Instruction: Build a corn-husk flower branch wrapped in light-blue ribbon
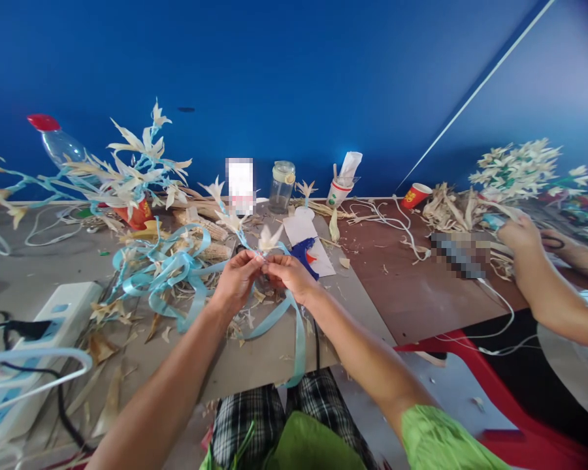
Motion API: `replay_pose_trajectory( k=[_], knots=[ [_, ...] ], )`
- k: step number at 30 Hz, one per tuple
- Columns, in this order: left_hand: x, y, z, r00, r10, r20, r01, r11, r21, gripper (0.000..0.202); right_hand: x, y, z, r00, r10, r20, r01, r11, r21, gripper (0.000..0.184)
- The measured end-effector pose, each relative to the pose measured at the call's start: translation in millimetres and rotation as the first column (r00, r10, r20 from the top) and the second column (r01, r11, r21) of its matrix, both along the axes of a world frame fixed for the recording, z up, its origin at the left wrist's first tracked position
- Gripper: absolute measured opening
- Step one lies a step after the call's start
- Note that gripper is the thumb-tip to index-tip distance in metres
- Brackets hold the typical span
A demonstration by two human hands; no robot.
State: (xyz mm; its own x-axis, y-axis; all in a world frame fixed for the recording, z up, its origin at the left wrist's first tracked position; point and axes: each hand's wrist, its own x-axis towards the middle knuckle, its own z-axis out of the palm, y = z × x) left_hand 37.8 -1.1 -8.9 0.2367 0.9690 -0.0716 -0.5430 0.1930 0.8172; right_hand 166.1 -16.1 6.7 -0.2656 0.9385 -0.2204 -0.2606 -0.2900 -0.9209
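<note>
Nearest us, a loose blue ribbon [298,346] hangs below our right hand [291,274], over the tabletop [245,373] and down to its edge; our left hand [238,277] and the right meet just beyond, fingertips of both pinched on a blue-wrapped flower stem [241,239]; its long axis slants up, away from us and leftward, the farthest pale bloom [215,190] pointing toward the wall; another bloom [270,239] stands upright just above our fingertips; farther off stand a glass jar [279,192] and the blue wall [294,78].
</note>
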Motion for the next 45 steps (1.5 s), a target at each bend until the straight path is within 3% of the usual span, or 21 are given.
replay_pose_trajectory(
  k=[4,6,9,12,20,28,32,35,37,45],
  knots=[
    [2,-1,-2.6,0.989,0.082,-0.124,-0.078,0.996,0.040,0.023,-4,-2,0.2,0.995,-0.068,0.068,0.066,0.997,0.035,0.030],
    [0,-2,1.0,0.997,-0.004,-0.074,0.005,1.000,0.011,0.023,-2,-2,1.4,0.998,-0.052,0.047,0.050,0.998,0.045,0.030],
    [-6,-3,8.4,0.968,-0.230,0.104,0.234,0.972,-0.019,0.026,3,-2,3.0,0.999,0.025,-0.031,-0.024,0.999,0.029,0.028],
    [-11,-2,10.3,0.945,-0.286,0.161,0.296,0.955,-0.039,0.026,8,0,2.2,0.990,0.113,-0.088,-0.112,0.994,0.014,0.026],
    [-15,0,3.2,0.934,-0.332,0.129,0.338,0.940,-0.032,0.023,7,-2,3.8,0.964,0.205,-0.166,-0.209,0.978,-0.005,0.019],
    [-10,-2,8.6,0.958,-0.270,0.097,0.272,0.962,-0.002,0.016,7,-4,5.6,0.953,0.214,-0.213,-0.223,0.975,-0.019,0.025],
    [-7,-3,8.6,0.979,-0.186,0.078,0.190,0.981,-0.042,0.020,1,-2,2.1,0.984,0.115,-0.136,-0.122,0.992,-0.041,0.030],
    [-6,-2,5.9,0.982,-0.175,0.070,0.179,0.982,-0.054,0.021,-4,-3,-0.1,0.999,-0.044,0.004,0.044,0.998,0.050,0.032],
    [-7,-1,4.6,0.981,-0.180,0.067,0.183,0.982,-0.040,0.021,-5,-3,0.0,0.994,-0.094,0.049,0.088,0.990,0.107,0.033],
    [-20,1,5.8,0.917,-0.385,0.107,0.381,0.923,0.052,0.025,8,-2,4.9,0.984,0.123,-0.128,-0.123,0.992,0.011,0.030]
  ],
)
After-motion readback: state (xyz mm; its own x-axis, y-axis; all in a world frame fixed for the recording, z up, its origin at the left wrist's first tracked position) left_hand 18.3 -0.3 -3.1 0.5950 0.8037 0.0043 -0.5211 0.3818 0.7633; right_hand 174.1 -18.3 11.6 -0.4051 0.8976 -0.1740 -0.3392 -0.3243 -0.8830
